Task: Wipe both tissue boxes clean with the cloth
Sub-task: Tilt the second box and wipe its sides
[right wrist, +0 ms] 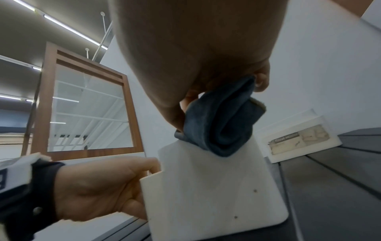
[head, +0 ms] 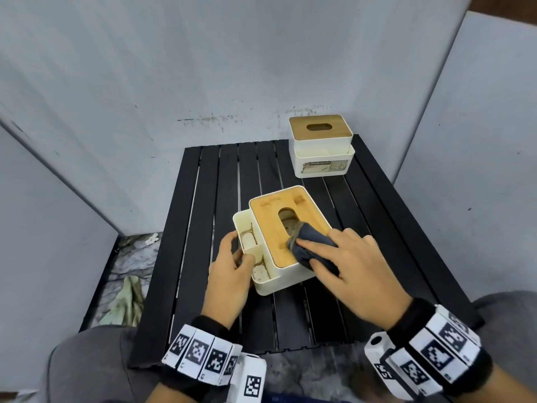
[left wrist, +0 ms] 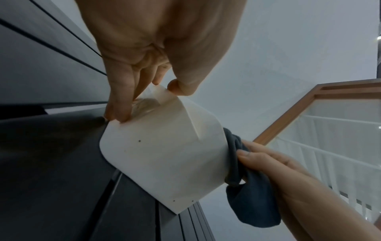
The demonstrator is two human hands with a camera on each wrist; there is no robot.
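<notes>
The near tissue box is white with a bamboo lid and stands mid-table. My left hand grips the wall of its side compartment, thumb inside and fingers outside; the left wrist view shows this pinch on the rim. My right hand holds a bunched dark blue-grey cloth against the lid's near right corner, beside the oval slot. In the right wrist view the cloth sits between thumb and fingers. The far tissue box stands untouched at the back right corner.
The black slatted table is hemmed in by grey panels behind and on both sides. A pale green rag lies on the floor to the left. A wood-framed shelf unit stands beyond the panels.
</notes>
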